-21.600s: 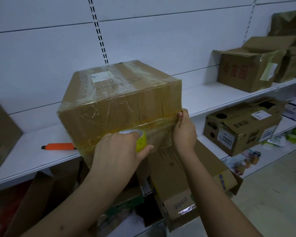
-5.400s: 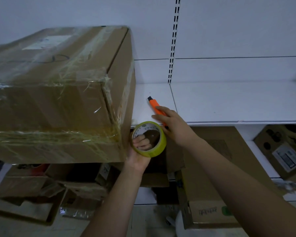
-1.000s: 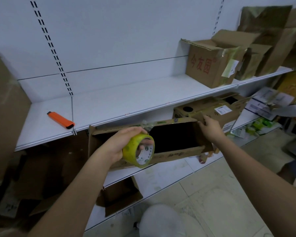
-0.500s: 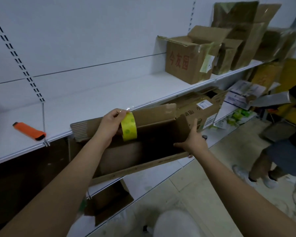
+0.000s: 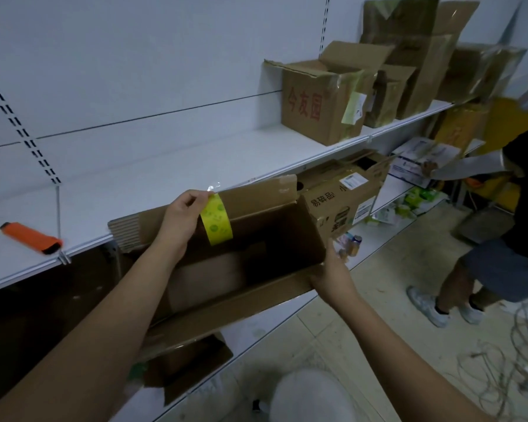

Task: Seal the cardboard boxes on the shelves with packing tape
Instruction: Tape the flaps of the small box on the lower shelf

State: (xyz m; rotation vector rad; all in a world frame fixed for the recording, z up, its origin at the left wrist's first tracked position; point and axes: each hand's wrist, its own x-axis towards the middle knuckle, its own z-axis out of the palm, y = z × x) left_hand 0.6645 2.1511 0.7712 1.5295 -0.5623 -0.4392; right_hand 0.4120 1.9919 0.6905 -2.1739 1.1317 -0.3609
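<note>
I hold an open, empty cardboard box [image 5: 256, 287] in the air in front of the white shelf [image 5: 165, 178], its flaps spread. My left hand [image 5: 182, 219] grips the far flap together with the yellow-green packing tape roll [image 5: 217, 220], a loose clear tape end sticking up above it. My right hand [image 5: 329, 271] grips the box's right near corner. The box's opening faces up towards me.
An orange box cutter [image 5: 31, 238] lies on the shelf at left. Open cardboard boxes [image 5: 320, 102] stand on the shelf at right, more boxes [image 5: 345, 196] on the lower shelf. A person [image 5: 500, 233] stands at right. Cables [image 5: 506, 360] lie on the floor.
The box has come a little higher and nearer, level with the shelf edge. My view has shifted right. The person at right has stepped further into view.
</note>
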